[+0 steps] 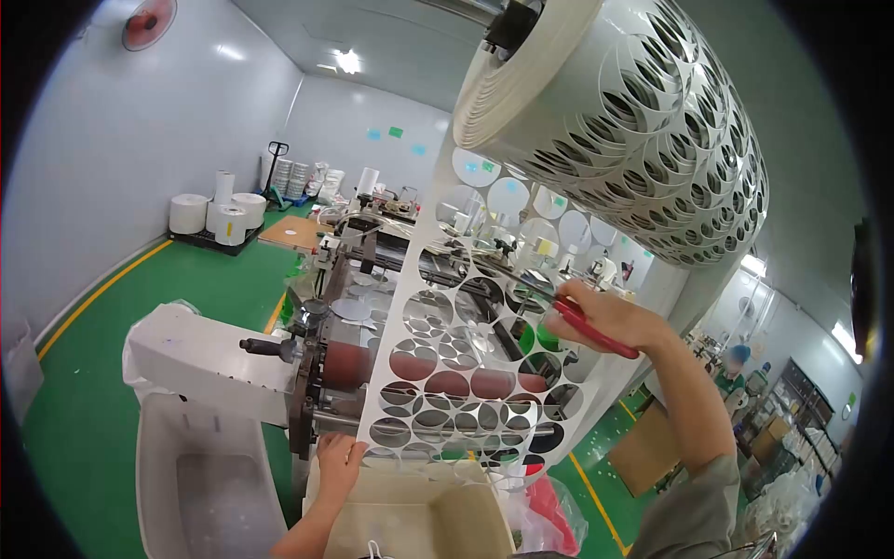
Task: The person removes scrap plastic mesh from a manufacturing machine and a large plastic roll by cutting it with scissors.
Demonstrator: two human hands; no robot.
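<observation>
Nearest, a cream bin (343,524) is sitting below the lower end of a punched white sheet (402,298), presumably placed there to catch scrap. The left hand (339,466) is resting at the sheet's lower left corner with its fingers bent, probably steadying that edge; whether they are pinching it or only touching, I cannot tell. A grey bin (151,466) is standing to the left.

The right hand (610,315) is closing firmly around a red-handled tool (596,328), its metal part pointing away across the sheet (working tip not clearly resolvable). That grip is probably keeping the tool's reach forward over the sheet.

Overhead, a large roll (633,130) of the same perforated material is hanging, the sheet running down beneath it. Behind the sheet, a dark red roller (346,365) is spanning the machine. Farther back, white rolls (189,214) are standing on a black pallet (216,244) near the wall.
</observation>
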